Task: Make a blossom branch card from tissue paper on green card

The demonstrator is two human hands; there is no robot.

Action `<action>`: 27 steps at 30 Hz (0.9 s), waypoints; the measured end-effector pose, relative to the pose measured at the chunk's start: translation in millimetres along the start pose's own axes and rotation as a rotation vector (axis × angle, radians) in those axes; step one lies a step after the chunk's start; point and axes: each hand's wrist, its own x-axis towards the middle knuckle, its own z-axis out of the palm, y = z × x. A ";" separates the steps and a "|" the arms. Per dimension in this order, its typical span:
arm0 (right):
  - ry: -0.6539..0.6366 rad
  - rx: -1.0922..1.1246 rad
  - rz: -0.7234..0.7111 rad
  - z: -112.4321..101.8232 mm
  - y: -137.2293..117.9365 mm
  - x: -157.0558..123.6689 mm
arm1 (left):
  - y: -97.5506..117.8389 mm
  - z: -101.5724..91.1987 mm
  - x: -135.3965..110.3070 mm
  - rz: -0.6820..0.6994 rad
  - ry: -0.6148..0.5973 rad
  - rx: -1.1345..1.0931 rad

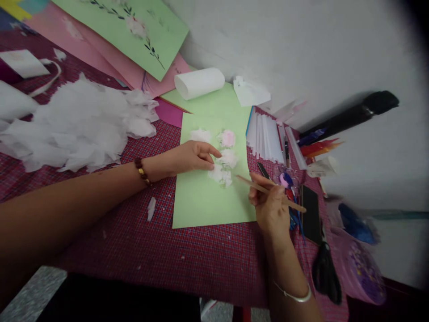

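Observation:
A light green sheet of paper (208, 201) lies on the red checked tablecloth (161, 255). Several white and pink tissue puffs (225, 156) are stuck near its top. My left hand (192, 156) rests on the sheet, its fingers stretched out and pressing on the puffs. My right hand (272, 206) hovers at the sheet's right edge, closed around a thin wooden stick (268, 192) whose tip points toward the puffs. A bead bracelet sits on my left wrist and a silver bangle on the right.
A big heap of torn white tissue (80, 125) lies at left. A white paper roll (199, 82), green and pink sheets (134, 31), white folded strips (264, 136), black scissors (325, 273), pens and a purple round tin (363, 273) crowd the wall side.

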 end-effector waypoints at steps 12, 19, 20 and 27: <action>-0.176 -0.105 0.008 6.7 3.4 3.7 | 8.7 -4.0 -3.2 -0.128 0.098 -0.150; -0.112 -0.112 -0.004 11.5 1.1 4.2 | 8.7 -1.5 -3.3 -0.107 0.107 -0.062; -0.101 -0.116 0.000 12.1 1.0 4.3 | 8.7 -1.8 -3.5 -0.095 0.103 -0.037; -0.069 -0.098 0.020 15.2 -0.4 5.1 | 11.6 -0.4 -6.1 -0.024 -0.065 0.195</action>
